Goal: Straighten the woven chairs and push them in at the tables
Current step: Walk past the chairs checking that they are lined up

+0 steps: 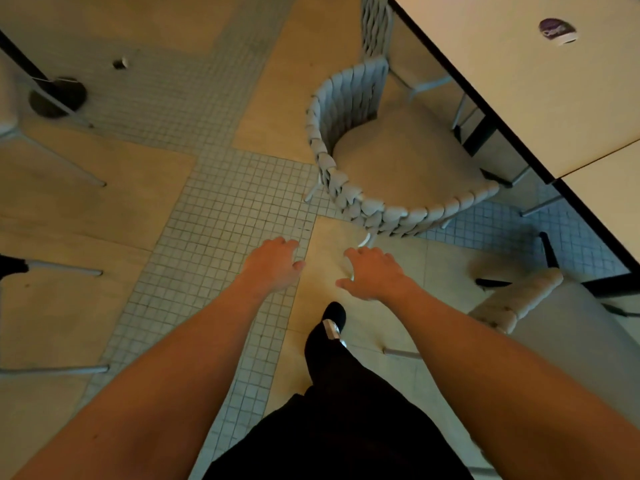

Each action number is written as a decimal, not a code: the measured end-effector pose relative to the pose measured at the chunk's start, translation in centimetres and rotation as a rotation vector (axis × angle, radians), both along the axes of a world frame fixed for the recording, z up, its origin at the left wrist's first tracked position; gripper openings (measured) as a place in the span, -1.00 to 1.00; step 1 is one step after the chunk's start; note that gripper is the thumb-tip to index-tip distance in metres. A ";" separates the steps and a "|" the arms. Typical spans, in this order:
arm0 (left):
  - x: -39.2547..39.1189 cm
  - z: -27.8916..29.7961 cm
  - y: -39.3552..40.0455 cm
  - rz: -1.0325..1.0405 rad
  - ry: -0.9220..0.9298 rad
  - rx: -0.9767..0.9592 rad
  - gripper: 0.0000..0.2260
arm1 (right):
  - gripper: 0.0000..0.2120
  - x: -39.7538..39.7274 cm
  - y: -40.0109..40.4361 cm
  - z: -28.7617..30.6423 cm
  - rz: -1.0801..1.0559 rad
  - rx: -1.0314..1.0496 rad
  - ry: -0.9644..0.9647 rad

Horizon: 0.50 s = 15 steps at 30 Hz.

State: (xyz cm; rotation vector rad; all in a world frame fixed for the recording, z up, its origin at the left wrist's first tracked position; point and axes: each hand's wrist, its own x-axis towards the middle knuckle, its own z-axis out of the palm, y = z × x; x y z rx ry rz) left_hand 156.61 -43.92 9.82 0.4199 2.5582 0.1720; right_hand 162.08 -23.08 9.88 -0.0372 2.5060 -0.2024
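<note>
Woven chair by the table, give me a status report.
Left hand and right hand open, empty. Woven chair angled, untouched. Nothing between hands and chair.

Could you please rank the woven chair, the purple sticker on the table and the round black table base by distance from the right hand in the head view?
From the right hand:
1. Woven chair, just ahead.
2. Table base, far left.
3. Purple sticker, upper right.
</note>
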 end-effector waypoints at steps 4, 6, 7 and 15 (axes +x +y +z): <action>-5.2 -0.5 0.9 -0.016 -0.016 -0.004 -0.48 | -0.31 -4.8 0.8 -0.6 -0.006 0.000 -0.012; -7.7 -0.7 1.5 -0.025 -0.019 -0.015 -0.48 | -0.31 -7.0 1.3 -0.9 -0.007 -0.008 -0.024; -9.1 -0.8 1.9 -0.026 -0.022 -0.017 -0.48 | -0.31 -8.2 1.7 -1.1 -0.013 -0.014 -0.033; -17.2 -1.1 4.6 -0.068 -0.011 -0.003 -0.46 | -0.33 -14.9 4.1 -1.1 -0.063 -0.020 -0.064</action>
